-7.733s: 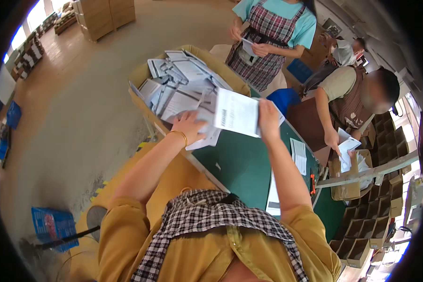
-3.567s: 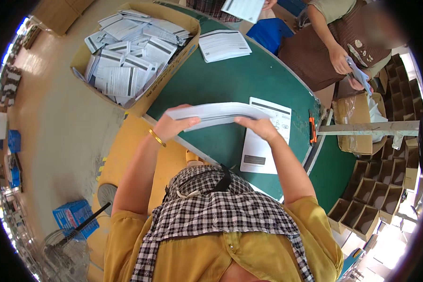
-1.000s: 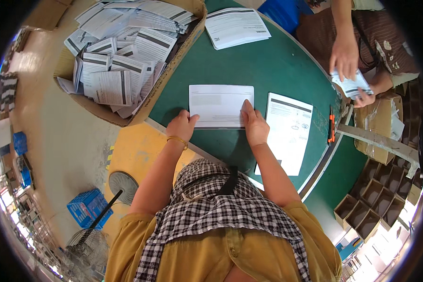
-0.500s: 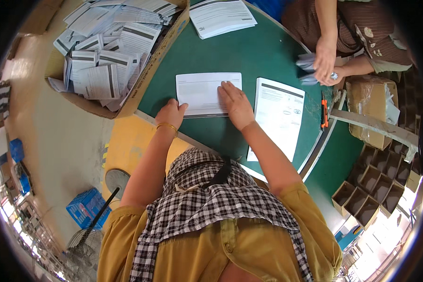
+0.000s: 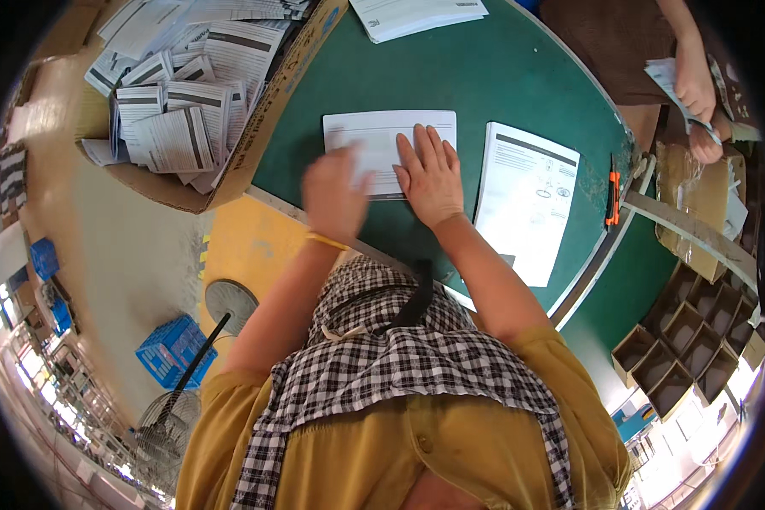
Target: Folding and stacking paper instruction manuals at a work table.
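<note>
A folded white paper sheet point(image 5: 378, 125) lies on the green tabletop in front of me. Across its right half rests my right hand point(image 5: 433, 177), flat, with the fingers stretched toward the far edge. My left hand point(image 5: 338, 194) is over the sheet's near left part, smeared by motion, so its fingers cannot be made out clearly. Just right of my right hand lies a stack of unfolded printed sheets point(image 5: 529, 204). Beyond the folded sheet, at the far edge, is another pile of white papers point(image 5: 416, 15).
A large cardboard box point(image 5: 272, 110) full of folded leaflets point(image 5: 174, 140) stands at the left. An orange cutter knife point(image 5: 613, 197) lies near the table's right edge. A co-worker's hands point(image 5: 697, 93) hold folded paper at the upper right. Divided cardboard trays point(image 5: 676, 340) sit below.
My left hand has moved right and nearer from the sheet's left edge onto it. My right hand stays on the sheet, fingers now more spread. The co-worker's hands have shifted right.
</note>
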The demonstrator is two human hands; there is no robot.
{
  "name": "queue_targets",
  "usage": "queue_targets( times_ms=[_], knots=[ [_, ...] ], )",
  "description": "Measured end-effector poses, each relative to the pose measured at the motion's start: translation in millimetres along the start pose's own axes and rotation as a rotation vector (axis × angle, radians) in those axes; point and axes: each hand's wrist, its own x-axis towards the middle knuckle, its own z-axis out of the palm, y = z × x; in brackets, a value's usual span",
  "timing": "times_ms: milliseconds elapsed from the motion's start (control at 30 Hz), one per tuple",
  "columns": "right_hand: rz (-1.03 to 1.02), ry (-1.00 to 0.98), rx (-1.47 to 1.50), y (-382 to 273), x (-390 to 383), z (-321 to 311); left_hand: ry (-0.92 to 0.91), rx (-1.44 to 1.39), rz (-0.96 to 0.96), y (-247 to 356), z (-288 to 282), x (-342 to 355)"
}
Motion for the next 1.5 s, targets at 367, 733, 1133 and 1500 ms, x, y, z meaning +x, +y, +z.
queue_targets(
  times_ms=[367,733,1133,1500],
  knots=[
    [-0.002,-0.067,-0.083,4,7,5,-0.161,-0.111,0.366,7,45,21],
    [-0.200,0.049,0.407,-61,33,-2,-0.375,0.235,0.368,-51,29,-4],
    [-0.109,0.095,0.342,-4,17,-8,-0.241,0.110,0.393,-40,15,11],
    [-0.181,0.192,0.295,0,-1,4,-0.371,0.080,0.852,-57,-17,-3]
  ],
)
